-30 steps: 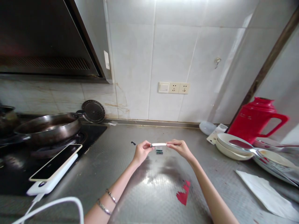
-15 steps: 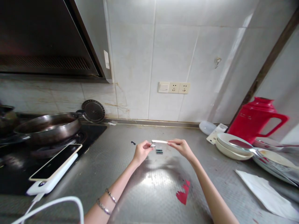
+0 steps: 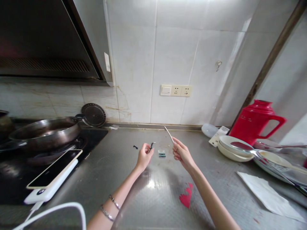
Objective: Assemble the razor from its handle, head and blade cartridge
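Observation:
My left hand [image 3: 144, 158] pinches a small black and silver piece [image 3: 151, 146] between thumb and fingertips; its exact kind is too small to tell. Held by one end in my right hand [image 3: 183, 152] is a thin white stick [image 3: 169, 134], its free end pointing up and to the left. Between the hands, small flat dark and greenish pieces [image 3: 161, 154] lie on the metal counter [image 3: 134, 191]. To the left of my left hand rests a little black piece [image 3: 135, 147]. A torn red scrap [image 3: 185, 197] lies nearer to me, by my right forearm.
At left, a phone [image 3: 56, 169] lies on a white power bank [image 3: 54, 185] with a cable, beside a pan [image 3: 45, 134] on the black stove. Stacked bowls [image 3: 233, 151], a red thermos [image 3: 253, 123] and a white tissue [image 3: 266, 193] stand or lie at right.
The white stick has swung from level to a steep slant as my right hand turned and drew away. My left hand has turned its small piece more upright. The view has shifted slightly.

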Available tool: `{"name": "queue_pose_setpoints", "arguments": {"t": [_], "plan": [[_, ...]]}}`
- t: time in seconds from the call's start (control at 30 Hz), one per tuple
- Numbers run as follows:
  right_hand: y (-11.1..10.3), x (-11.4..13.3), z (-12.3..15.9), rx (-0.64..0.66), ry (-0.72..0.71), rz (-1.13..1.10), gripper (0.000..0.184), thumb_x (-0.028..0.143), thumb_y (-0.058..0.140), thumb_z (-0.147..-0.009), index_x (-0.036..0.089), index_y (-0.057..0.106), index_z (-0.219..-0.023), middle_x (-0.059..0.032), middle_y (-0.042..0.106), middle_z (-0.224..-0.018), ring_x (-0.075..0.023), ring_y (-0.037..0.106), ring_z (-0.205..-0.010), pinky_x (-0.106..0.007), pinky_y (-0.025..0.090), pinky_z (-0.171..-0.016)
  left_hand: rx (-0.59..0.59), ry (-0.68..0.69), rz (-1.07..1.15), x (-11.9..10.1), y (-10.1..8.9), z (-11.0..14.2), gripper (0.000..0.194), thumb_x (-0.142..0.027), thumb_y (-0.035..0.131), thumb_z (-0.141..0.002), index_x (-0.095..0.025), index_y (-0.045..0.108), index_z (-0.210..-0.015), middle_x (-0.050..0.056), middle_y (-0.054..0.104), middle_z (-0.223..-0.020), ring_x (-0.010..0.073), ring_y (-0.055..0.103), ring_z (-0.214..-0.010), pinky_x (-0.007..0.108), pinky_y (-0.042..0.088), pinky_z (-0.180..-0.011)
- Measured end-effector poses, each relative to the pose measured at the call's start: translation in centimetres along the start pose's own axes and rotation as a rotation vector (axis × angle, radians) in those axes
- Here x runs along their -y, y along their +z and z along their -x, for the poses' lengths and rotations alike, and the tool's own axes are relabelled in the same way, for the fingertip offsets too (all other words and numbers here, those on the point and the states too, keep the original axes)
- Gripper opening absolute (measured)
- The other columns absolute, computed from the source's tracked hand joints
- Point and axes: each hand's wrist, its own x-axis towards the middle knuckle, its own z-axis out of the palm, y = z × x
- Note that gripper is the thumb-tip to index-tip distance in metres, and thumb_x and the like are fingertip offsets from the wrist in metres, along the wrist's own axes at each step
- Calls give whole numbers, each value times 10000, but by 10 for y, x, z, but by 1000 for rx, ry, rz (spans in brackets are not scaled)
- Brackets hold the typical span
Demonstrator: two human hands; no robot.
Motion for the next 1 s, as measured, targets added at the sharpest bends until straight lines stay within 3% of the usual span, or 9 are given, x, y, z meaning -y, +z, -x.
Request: {"name": "queue_pose_setpoints", "arguments": {"t": [0.13,0.3,0.67,0.9,1.0], "plan": [[20,-7,33,-22,129,-170,612,388,628,-700,217,453,-1261,104,326,-539,-13,178,-363,-136,122,-339,-96,32,-86,-2,-1,1,265,-424,550,-749,-170,496,-802,-94,390,-455,63,351,-398,176,241,-415],[45,-17,64,-43,252,-286,602,346,658,-677,215,468,-1233,98,371,-556,1,176,-352,-127,71,-338,-61,27,-32,-8,-3,5,414,-503,387,-827,-147,575,-730,-58,379,-453,86,359,-427,198,259,-437],[68,-26,80,-80,241,-369,569,357,635,-709,194,480,-1231,96,373,-567,13,158,-338,-133,44,-325,-136,99,-75,-8,-2,10,375,-491,397,-839,-168,516,-692,-65,345,-481,82,323,-428,205,232,-440],[71,-22,80,-99,208,-413,586,339,649,-690,194,487,-1234,100,367,-558,14,151,-332,-135,43,-324,-60,154,-150,-6,-1,14,363,-450,391,-858,-162,537,-692,-54,363,-490,88,336,-456,211,251,-467],[77,-23,91,-99,232,-417,621,368,661,-680,199,480,-1249,99,378,-559,14,155,-328,-137,43,-324,-85,141,-111,-7,-2,13,358,-454,381,-862,-166,523,-702,-60,333,-487,87,313,-448,211,238,-456]]}}
